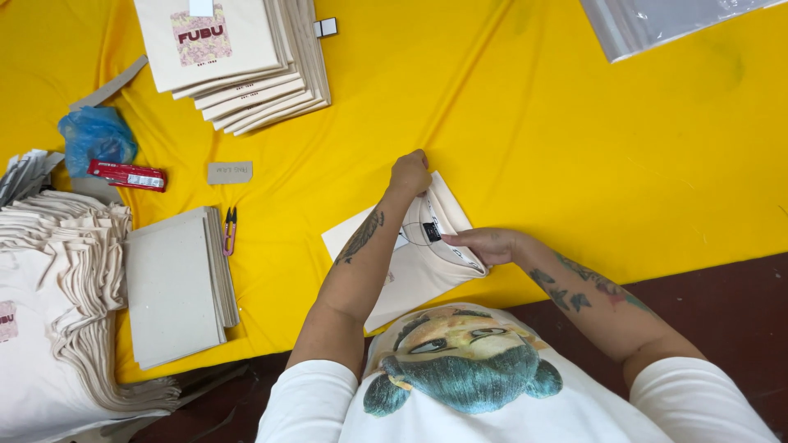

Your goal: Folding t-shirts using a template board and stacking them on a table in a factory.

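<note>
**Two hands on a folded cream shirt, yellow table**

At the far left, a tall pile of cream shirts (49,312) lies at the edge of the yellow tablecloth (574,148). Just beside it is a stack of grey cardboard sheets (176,287), and small thread snips (230,230) lie touching its upper right corner. Above them I see a blue plastic bag (97,138), a red flat tool (127,175) and a small cardboard tag (230,172). At the top, a stack of folded shirts with a pink print (238,57) is fanned out.

In the middle, a folded cream shirt (410,271) lies near the table edge in front of the person. The left hand (409,174) is curled shut and grips the top corner of this shirt, at the collar side. The right hand (484,244) lies on the collar (fingers mostly flat and together), with the fingertips at the small dark neck label (432,231); I cannot tell if it pinches the label.

At the top right, a clear plastic bag (657,20) lies well apart from the hands.
</note>
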